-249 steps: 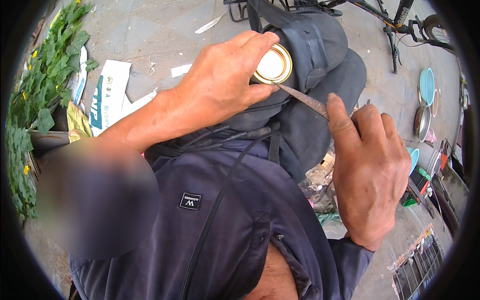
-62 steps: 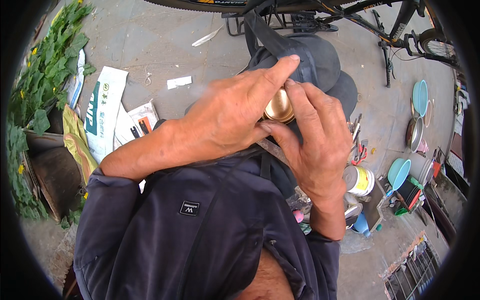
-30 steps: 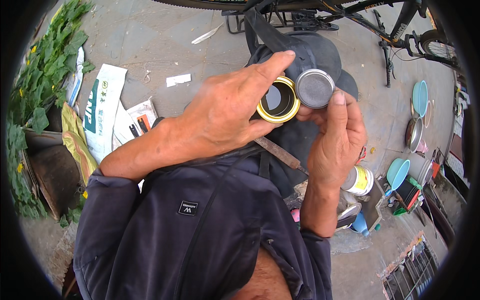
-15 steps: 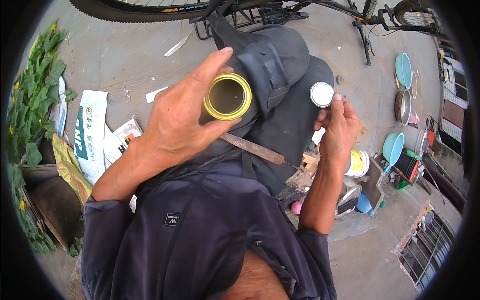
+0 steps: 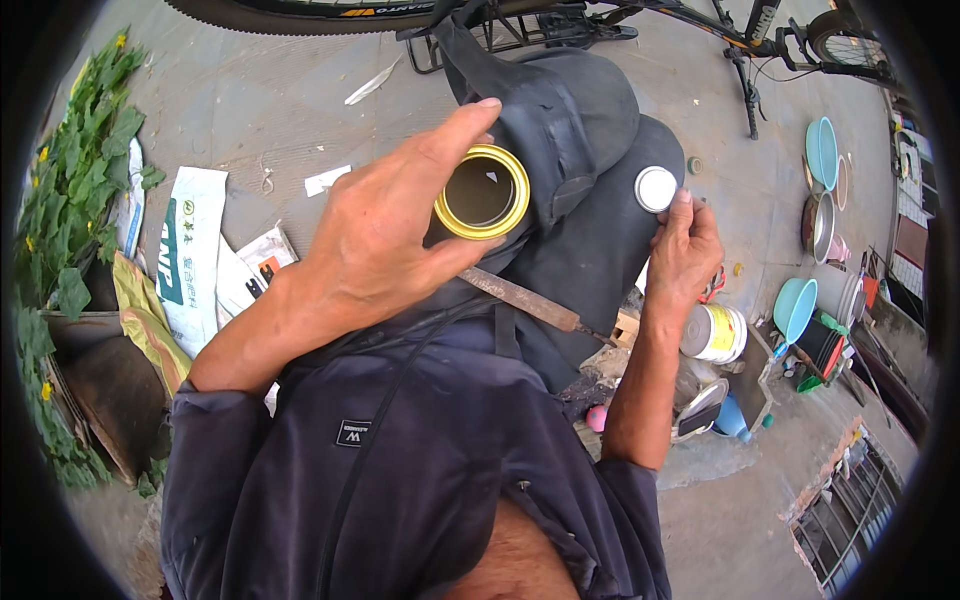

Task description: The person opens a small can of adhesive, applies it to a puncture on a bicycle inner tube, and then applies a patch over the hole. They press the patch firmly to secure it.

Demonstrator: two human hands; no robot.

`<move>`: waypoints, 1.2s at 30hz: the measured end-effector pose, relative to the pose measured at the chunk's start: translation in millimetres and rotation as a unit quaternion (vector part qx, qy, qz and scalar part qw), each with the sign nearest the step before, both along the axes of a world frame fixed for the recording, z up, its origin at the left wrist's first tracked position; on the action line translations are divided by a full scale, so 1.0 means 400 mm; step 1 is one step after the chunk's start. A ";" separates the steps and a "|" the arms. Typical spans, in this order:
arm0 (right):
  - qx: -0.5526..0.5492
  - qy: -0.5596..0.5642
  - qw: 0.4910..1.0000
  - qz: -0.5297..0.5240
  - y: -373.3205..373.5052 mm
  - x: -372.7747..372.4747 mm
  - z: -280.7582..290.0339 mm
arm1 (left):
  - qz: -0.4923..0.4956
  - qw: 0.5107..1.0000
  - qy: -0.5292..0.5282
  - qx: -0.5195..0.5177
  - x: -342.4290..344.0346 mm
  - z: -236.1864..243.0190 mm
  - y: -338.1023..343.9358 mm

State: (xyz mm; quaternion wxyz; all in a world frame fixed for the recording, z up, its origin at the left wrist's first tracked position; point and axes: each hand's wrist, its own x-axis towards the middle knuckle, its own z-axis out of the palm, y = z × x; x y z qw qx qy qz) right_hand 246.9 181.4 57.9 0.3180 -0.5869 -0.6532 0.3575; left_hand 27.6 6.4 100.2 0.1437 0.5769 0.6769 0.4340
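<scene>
My left hand (image 5: 370,220) is closed around a round tin (image 5: 481,195) with a gold rim, thumb on its far side. The tin's top is uncovered and its inside looks dark, with a small bright patch in it. Off to the right, my right hand (image 5: 686,255) pinches a small round white lid (image 5: 656,189) by its near edge. Tin and lid are well apart, both above my dark-trousered legs (image 5: 600,260). Below the tin, a worn brownish handle (image 5: 525,300) with a thin dark tip lies across my lap, one end hidden by my left hand.
A bicycle (image 5: 750,45) stands along the far side. White sacks (image 5: 193,260) and leafy plants (image 5: 105,150) are at the left. To the right are a white bucket (image 5: 712,332), a small wooden block (image 5: 626,328), turquoise basins (image 5: 794,310) and a barred opening (image 5: 850,510) in the ground.
The view has shifted a little, so the surroundings sit slightly further right. The tin has moved slightly right, and a bright patch now shows inside it. Both hands keep their hold.
</scene>
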 end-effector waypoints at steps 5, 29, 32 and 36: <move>0.065 -0.047 0.997 0.003 0.007 0.010 -0.016 | 0.000 1.000 -0.016 -0.010 0.003 -0.003 0.002; 0.238 -0.064 0.968 0.036 -0.033 0.043 0.018 | -0.002 1.000 0.002 -0.013 0.002 0.006 0.006; 0.282 -0.085 0.946 0.140 -0.086 0.006 0.104 | -0.006 1.000 0.015 -0.004 0.002 0.002 0.007; 0.322 -0.101 0.899 0.278 -0.150 -0.049 0.177 | -0.007 1.000 0.019 0.007 0.006 0.003 0.011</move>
